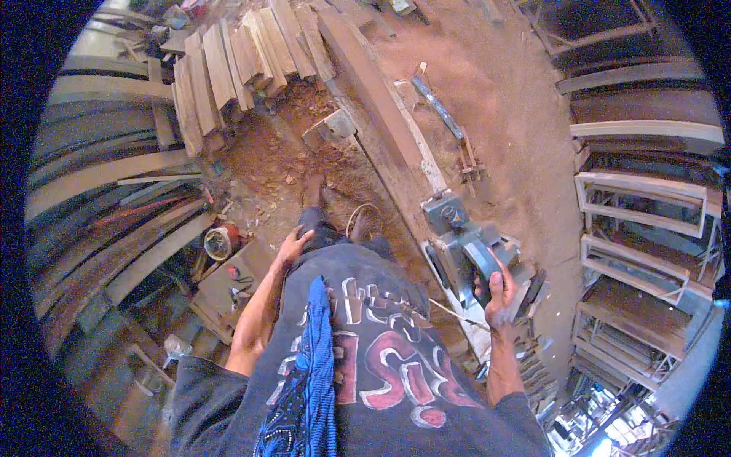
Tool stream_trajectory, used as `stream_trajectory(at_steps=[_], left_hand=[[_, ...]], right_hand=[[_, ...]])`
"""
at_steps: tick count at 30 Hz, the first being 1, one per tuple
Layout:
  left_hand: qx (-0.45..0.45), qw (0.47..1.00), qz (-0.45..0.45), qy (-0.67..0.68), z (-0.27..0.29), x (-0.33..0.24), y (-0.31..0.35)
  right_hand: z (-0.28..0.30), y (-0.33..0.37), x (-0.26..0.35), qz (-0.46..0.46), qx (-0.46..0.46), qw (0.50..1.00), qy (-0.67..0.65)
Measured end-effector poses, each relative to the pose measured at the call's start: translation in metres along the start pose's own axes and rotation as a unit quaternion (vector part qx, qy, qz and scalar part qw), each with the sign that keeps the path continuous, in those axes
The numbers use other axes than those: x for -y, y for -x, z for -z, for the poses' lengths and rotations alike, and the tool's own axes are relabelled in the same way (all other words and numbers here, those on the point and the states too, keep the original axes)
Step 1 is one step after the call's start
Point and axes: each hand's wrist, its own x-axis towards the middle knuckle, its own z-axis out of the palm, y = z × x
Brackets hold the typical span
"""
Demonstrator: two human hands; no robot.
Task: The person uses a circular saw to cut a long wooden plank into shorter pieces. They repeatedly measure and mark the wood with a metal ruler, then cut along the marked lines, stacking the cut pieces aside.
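- Planer [476, 255], a grey power tool, sits on the near end of a long plank [381, 114] that runs away across the sawdust floor [510, 114].
- My right hand [499, 293] has its grip closed around the planer's handle.
- My left hand [292, 247] rests on my thigh, fingers loose, holding nothing.
- Stacked boards [228, 68] lie well apart, upper left.

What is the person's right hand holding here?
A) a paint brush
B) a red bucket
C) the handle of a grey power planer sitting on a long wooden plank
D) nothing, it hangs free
C: the right hand is closed on the handle of the grey power planer, which sits on the long wooden plank, while the left hand rests on the thigh.
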Motion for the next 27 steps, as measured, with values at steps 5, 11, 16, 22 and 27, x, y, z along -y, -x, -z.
stream_trajectory(at_steps=[5, 11, 16, 22, 27], left_hand=[[-0.067, 0.972, -0.223, 0.029, 0.001, -0.151, 0.022], [-0.112, 0.92, -0.369, 0.064, 0.015, -0.299, 0.037], [-0.068, 0.921, -0.379, 0.057, 0.022, -0.34, 0.027], [-0.052, 0.906, -0.413, 0.078, 0.017, -0.35, 0.013], [-0.029, 0.897, -0.415, 0.149, 0.022, -0.342, 0.012]], right_hand=[[-0.024, -0.029, 0.01, 0.076, 0.008, 0.997, -0.001], [-0.06, -0.073, 0.032, 0.106, 0.045, 0.993, 0.003], [-0.078, -0.085, 0.043, 0.104, 0.037, 0.994, -0.025], [-0.07, -0.088, 0.052, 0.1, 0.025, 0.994, 0.029], [-0.079, -0.086, 0.057, 0.125, 0.027, 0.991, 0.033]])
